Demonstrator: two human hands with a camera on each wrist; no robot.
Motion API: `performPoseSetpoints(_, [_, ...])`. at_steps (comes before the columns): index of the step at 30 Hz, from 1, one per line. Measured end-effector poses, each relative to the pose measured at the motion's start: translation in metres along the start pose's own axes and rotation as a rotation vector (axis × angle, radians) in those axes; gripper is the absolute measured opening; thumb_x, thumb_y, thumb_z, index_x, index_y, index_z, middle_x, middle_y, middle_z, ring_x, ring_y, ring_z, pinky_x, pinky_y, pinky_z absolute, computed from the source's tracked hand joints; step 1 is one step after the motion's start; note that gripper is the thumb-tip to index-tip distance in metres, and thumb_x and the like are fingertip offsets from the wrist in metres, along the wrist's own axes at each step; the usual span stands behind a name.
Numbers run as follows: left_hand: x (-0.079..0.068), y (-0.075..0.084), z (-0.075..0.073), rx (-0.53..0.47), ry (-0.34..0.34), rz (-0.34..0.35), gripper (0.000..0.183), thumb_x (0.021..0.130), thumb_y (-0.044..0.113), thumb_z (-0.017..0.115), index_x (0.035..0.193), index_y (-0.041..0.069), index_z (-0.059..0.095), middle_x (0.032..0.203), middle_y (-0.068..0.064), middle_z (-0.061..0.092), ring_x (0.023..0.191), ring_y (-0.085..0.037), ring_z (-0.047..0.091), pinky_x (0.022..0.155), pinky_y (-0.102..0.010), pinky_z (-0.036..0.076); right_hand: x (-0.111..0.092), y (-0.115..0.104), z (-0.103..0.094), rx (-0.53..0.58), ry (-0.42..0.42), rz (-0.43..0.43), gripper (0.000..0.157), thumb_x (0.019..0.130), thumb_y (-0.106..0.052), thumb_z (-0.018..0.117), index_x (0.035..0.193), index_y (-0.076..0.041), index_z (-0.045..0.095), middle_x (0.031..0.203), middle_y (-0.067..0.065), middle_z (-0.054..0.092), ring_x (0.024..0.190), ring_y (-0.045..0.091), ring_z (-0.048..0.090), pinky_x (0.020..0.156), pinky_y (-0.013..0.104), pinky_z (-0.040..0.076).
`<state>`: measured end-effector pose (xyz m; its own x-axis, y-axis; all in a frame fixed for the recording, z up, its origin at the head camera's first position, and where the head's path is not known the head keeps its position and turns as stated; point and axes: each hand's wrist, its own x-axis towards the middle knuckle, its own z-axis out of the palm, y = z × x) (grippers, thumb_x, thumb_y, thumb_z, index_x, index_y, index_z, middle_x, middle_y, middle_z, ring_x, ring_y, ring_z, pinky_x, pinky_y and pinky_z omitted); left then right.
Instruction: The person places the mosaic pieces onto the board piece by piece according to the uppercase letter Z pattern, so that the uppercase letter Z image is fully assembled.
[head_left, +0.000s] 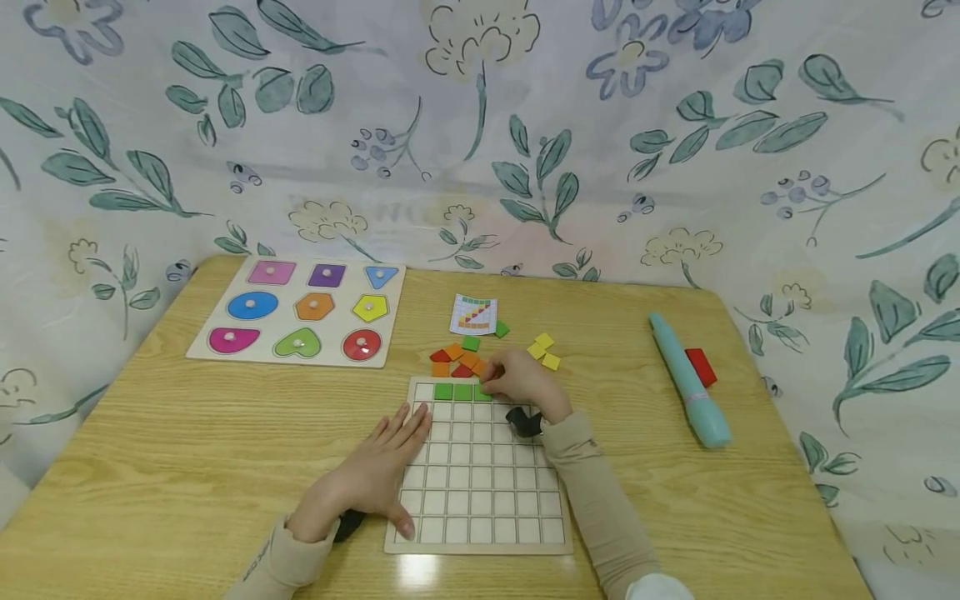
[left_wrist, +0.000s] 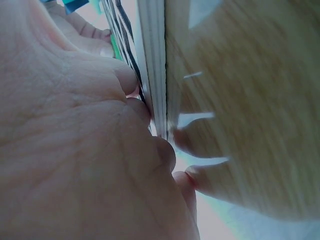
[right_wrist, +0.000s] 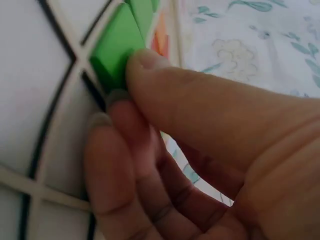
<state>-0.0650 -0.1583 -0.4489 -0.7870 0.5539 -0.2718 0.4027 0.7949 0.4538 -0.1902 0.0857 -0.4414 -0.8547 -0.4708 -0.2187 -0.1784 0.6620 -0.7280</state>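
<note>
A wooden grid board [head_left: 483,479] lies on the table, with green square tiles [head_left: 453,392] in its top row and the top left cell bare. My left hand [head_left: 375,471] rests on the board's left edge with fingers spread and thumb near the lower left corner. In the left wrist view, the fingers run along the board's edge [left_wrist: 154,65]. At the top row, my right hand [head_left: 525,383] pinches a green tile [right_wrist: 117,45] between thumb and fingertips. The tile sits in or right at its cell, next to another green one.
Loose orange and red pieces [head_left: 441,369] lie just beyond the board, yellow tiles [head_left: 551,362] to their right. A pattern card [head_left: 474,315] lies behind them. A shape puzzle board [head_left: 296,312] stands far left; a teal pen-like tool [head_left: 690,383] and a red block [head_left: 701,367] lie right.
</note>
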Motion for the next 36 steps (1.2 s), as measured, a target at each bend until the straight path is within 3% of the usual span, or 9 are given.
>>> performPoseSetpoints(6, [0.000,-0.002,0.001,-0.003,0.005,0.010,0.143,0.047,0.053,0.090,0.154,-0.002,0.011,0.163,-0.020,0.002,0.149,-0.043,-0.002,0.119,-0.062,0.010,0.003,-0.003,0.004,-0.053,0.025,-0.003,0.005,0.088,-0.010,0.069,0.085,-0.007,0.068,0.083,0.005,0.065,0.072,0.013,0.053,0.065,0.021,0.044])
performPoseSetpoints(8, [0.000,-0.002,0.002,-0.001,0.003,0.008,0.143,0.047,0.052,0.090,0.154,-0.001,0.011,0.163,-0.020,0.002,0.150,-0.043,-0.002,0.119,-0.062,0.010,0.006,-0.004,0.004,-0.027,0.048,0.003,0.004,0.091,-0.011,0.066,0.092,-0.008,0.068,0.091,0.006,0.067,0.079,0.016,0.058,0.070,0.023,0.047])
performPoseSetpoints(11, [-0.001,-0.002,0.003,0.000,-0.006,0.006,0.144,0.047,0.052,0.090,0.154,-0.001,0.011,0.163,-0.019,0.002,0.150,-0.043,-0.002,0.119,-0.062,0.010,0.012,-0.004,0.004,0.011,0.088,-0.022,0.018,0.094,-0.009,0.060,0.111,-0.007,0.065,0.112,0.010,0.068,0.090,0.022,0.063,0.076,0.029,0.052])
performPoseSetpoints(16, [-0.001,-0.002,0.003,0.001,-0.014,0.017,0.144,0.046,0.055,0.089,0.154,-0.002,0.011,0.163,-0.020,0.003,0.149,-0.044,-0.001,0.118,-0.062,0.011,0.017,-0.001,0.003,-0.036,0.052,-0.046,0.034,0.098,-0.011,0.053,0.132,-0.007,0.055,0.132,0.013,0.061,0.090,0.024,0.062,0.080,0.033,0.052])
performPoseSetpoints(19, [-0.001,-0.002,0.002,0.002,-0.009,0.014,0.144,0.046,0.055,0.089,0.154,-0.001,0.011,0.163,-0.019,0.002,0.150,-0.043,-0.002,0.119,-0.062,0.010,0.015,0.001,-0.002,-0.107,0.057,-0.011,0.031,0.100,-0.016,0.052,0.129,-0.009,0.058,0.129,0.012,0.063,0.098,0.025,0.062,0.090,0.037,0.051])
performPoseSetpoints(22, [0.000,-0.001,0.000,0.001,-0.005,0.007,0.144,0.046,0.055,0.089,0.154,-0.001,0.011,0.163,-0.019,0.001,0.150,-0.043,-0.002,0.119,-0.062,0.010,0.009,0.001,-0.012,-0.153,0.124,0.034,0.024,0.098,-0.016,0.054,0.118,-0.008,0.065,0.119,0.012,0.068,0.105,0.027,0.063,0.099,0.044,0.048])
performPoseSetpoints(28, [-0.002,-0.001,-0.002,-0.008,0.002,0.003,0.145,0.045,0.053,0.090,0.154,-0.002,0.011,0.163,-0.021,0.002,0.149,-0.044,-0.002,0.118,-0.063,0.010,0.008,0.007,-0.021,-0.117,0.290,0.094,0.022,0.094,-0.014,0.062,0.113,-0.004,0.068,0.110,0.013,0.071,0.098,0.028,0.067,0.090,0.042,0.053])
performPoseSetpoints(29, [-0.002,-0.002,-0.002,-0.009,0.002,0.003,0.145,0.045,0.053,0.090,0.154,-0.003,0.012,0.163,-0.021,0.002,0.149,-0.044,-0.001,0.118,-0.063,0.010,0.010,0.008,-0.020,-0.108,0.299,0.096,0.024,0.093,-0.014,0.063,0.114,-0.004,0.067,0.112,0.013,0.070,0.100,0.027,0.067,0.085,0.040,0.055])
performPoseSetpoints(36, [0.001,-0.002,0.001,-0.001,-0.011,0.003,0.145,0.046,0.054,0.089,0.154,0.000,0.009,0.163,-0.018,0.001,0.150,-0.041,-0.003,0.120,-0.061,0.008,0.021,0.017,-0.011,-0.143,0.238,0.133,0.030,0.089,-0.020,0.070,0.116,-0.008,0.069,0.106,0.012,0.062,0.094,0.024,0.059,0.085,0.038,0.051])
